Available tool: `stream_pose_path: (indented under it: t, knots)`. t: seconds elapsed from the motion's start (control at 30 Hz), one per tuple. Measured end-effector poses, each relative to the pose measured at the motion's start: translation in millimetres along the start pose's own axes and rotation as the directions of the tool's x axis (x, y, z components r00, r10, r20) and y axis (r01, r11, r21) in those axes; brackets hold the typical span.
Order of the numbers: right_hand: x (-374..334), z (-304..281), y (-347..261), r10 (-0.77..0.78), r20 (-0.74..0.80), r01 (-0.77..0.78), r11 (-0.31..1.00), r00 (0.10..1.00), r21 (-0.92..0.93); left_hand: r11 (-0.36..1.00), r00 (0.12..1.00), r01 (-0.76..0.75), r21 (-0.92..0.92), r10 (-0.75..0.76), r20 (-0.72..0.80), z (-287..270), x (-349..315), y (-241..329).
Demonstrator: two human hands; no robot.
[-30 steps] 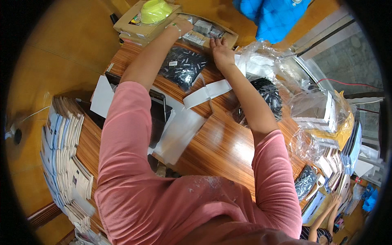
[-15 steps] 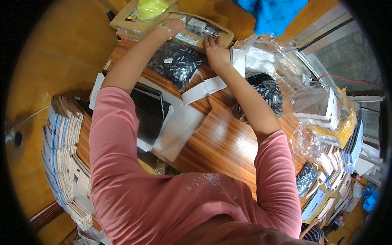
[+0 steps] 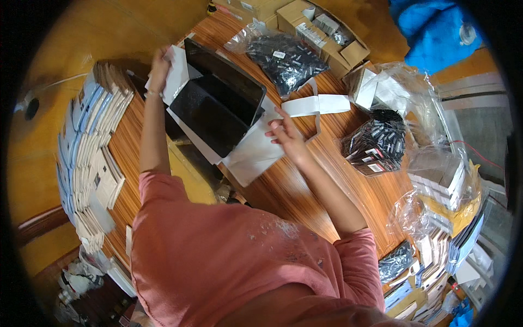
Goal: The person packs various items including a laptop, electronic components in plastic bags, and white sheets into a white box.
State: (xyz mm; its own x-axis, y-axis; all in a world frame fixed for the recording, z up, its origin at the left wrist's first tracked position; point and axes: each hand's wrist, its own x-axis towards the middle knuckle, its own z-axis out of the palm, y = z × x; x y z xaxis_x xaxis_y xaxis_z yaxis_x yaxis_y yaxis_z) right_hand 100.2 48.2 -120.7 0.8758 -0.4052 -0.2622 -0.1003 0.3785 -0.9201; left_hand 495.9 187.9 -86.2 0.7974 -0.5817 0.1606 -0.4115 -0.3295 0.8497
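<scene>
At the far left of the table, my left hand (image 3: 159, 71) is closed on the edge of some white paper (image 3: 177, 73). Right beside the paper is a black two-panelled thing like an open laptop (image 3: 215, 111), one panel raised and the other lying flat. My right hand (image 3: 289, 139) has its fingers apart and holds nothing, just right of the black thing. Below that hand a pale translucent sheet (image 3: 253, 161) lies on the wood. A white paper strip (image 3: 316, 105) is just beyond its fingertips.
A clear bag of small black pieces (image 3: 283, 60) lies at the back, beside an open cardboard box (image 3: 332, 52). Black tags (image 3: 378, 141) are heaped on the right near crumpled clear plastic (image 3: 430, 109). Folded fabric stacks (image 3: 92, 136) line the left edge. Blue cloth (image 3: 430, 32) is at top right.
Both hands have left the cardboard box and come back nearer. My left hand moved to the white paper, my right beside the black thing. The view has swung left.
</scene>
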Motion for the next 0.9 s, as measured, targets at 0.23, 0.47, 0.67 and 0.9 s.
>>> stream_pose_path:
  t: [0.23,0.47,0.67,0.9]
  knots:
    - [39,24,37,-0.235,0.06,0.235,0.856,0.97,-0.461,0.975,0.923,0.21,-0.072,-0.173,0.343,38,-17,-58]
    - [41,35,23,-0.26,-0.144,0.068,0.662,0.955,-0.746,0.985,0.915,0.171,0.003,-0.159,0.37,39,-16,-49]
    - [42,40,37,-0.475,-0.194,0.287,0.758,0.858,-0.586,0.995,0.938,0.021,-0.099,0.014,0.346,46,-17,-44]
    - [28,47,37,-0.44,-0.238,0.329,0.859,0.866,-0.392,0.977,0.943,-0.06,-0.206,0.123,0.31,51,-19,-42]
